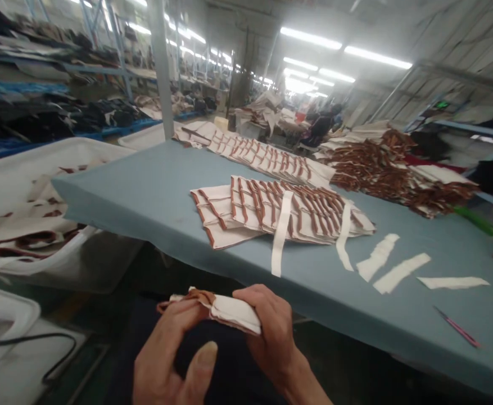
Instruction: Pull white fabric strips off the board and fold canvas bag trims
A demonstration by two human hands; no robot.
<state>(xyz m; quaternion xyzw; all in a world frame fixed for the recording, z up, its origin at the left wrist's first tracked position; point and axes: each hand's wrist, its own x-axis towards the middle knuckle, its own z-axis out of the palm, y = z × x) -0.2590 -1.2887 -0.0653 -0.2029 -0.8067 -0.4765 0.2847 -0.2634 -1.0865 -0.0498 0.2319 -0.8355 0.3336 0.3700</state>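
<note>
Below the table edge, both my hands hold a small folded bundle of cream fabric pieces with brown trim. My left hand pinches its brown-trimmed left end, thumb sticking up. My right hand wraps its fingers round the right end. On the blue-grey table just beyond lies a fanned stack of the same cream, brown-edged pieces, with two white strips draped over it.
Loose white fabric strips lie on the table to the right, near a pink pen-like tool. More fanned rows and a brown-trimmed heap sit farther back. A white bin of pieces stands at left. Shelving lines the left side.
</note>
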